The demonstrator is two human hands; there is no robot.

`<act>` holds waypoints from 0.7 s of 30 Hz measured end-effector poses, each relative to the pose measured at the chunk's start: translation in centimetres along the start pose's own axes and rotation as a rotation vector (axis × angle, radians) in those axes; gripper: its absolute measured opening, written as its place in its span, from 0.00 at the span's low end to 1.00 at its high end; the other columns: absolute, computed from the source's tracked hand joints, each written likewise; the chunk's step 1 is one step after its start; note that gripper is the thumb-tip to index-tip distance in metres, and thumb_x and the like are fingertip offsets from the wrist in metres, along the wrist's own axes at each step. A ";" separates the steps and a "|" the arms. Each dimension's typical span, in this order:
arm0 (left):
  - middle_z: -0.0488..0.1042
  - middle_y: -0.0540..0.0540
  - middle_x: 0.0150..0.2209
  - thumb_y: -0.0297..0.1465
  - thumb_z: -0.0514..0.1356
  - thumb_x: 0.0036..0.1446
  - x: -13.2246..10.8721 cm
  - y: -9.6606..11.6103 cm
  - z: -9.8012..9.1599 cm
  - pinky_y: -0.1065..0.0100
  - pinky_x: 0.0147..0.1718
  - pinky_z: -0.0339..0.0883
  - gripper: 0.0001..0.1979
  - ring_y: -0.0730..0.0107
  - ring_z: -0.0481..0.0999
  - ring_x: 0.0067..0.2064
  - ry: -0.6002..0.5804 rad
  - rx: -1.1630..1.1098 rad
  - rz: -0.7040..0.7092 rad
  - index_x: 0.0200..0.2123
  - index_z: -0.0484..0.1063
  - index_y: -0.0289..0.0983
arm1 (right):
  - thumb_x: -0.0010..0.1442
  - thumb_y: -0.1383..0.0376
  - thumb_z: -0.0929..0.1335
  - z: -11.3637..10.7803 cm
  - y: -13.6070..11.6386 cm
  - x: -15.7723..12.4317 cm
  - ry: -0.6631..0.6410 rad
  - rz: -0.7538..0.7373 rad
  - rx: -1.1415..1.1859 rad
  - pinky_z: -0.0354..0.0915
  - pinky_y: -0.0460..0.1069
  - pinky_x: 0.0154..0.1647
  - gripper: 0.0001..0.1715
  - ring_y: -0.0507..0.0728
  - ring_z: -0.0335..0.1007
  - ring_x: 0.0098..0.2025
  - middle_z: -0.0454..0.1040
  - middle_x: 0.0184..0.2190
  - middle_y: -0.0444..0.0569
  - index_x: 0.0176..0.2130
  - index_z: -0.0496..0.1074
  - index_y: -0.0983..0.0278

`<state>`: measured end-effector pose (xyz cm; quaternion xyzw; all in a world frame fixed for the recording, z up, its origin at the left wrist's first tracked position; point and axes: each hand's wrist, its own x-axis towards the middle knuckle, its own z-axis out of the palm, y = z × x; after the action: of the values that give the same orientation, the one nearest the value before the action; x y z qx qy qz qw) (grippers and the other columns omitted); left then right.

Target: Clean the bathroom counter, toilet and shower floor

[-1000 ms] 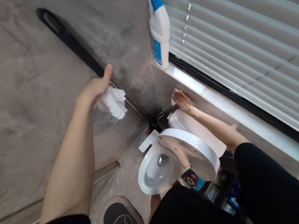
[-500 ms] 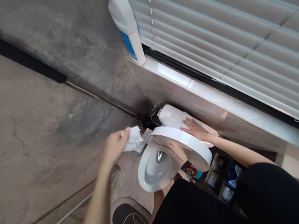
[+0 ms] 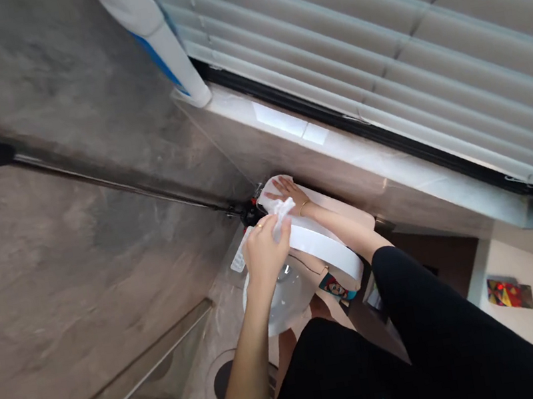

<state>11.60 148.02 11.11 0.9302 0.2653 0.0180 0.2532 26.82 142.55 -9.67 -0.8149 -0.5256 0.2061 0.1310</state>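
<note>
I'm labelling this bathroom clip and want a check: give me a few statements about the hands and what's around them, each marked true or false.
1. The left hand grips a white wad. True.
2. The right hand holds the cleaner bottle. False: it lies flat on the toilet tank, and the bottle stands on the window ledge.
3. The toilet bowl is uncovered. True.
4. The blinds are rolled fully up. False: their slats hang down over the window.

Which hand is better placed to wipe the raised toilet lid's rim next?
Likely left: the left hand grips the white tissue right beside the raised lid, while the right hand lies flat on the tank behind it.
</note>
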 end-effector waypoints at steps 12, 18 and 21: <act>0.81 0.44 0.46 0.39 0.56 0.63 -4.2 -1.5 1.4 0.67 0.42 0.69 0.15 0.60 0.79 0.46 0.052 0.076 0.094 0.43 0.79 0.39 | 0.70 0.55 0.54 7.3 3.5 -27.1 0.336 0.853 0.067 0.54 0.66 0.66 0.33 0.69 0.38 0.72 0.40 0.72 0.61 0.69 0.53 0.64; 0.80 0.41 0.46 0.37 0.57 0.64 -10.3 -5.5 0.4 0.63 0.50 0.69 0.13 0.61 0.79 0.48 0.146 -0.019 0.131 0.43 0.78 0.37 | 0.69 0.57 0.56 10.5 -0.7 -27.1 0.326 0.708 -0.054 0.43 0.70 0.68 0.37 0.70 0.25 0.74 0.30 0.73 0.59 0.71 0.42 0.66; 0.80 0.42 0.48 0.34 0.57 0.64 -13.7 -7.8 -0.3 0.63 0.53 0.68 0.12 0.63 0.78 0.51 0.139 -0.042 0.108 0.46 0.78 0.38 | 0.68 0.55 0.59 9.1 -1.6 -24.3 0.221 0.514 -0.052 0.37 0.71 0.69 0.37 0.69 0.24 0.74 0.34 0.73 0.56 0.71 0.48 0.62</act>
<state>-4.02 146.96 8.95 0.9341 0.2311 0.1017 0.2524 12.38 121.07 -12.14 -0.9421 -0.2893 0.1289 0.1098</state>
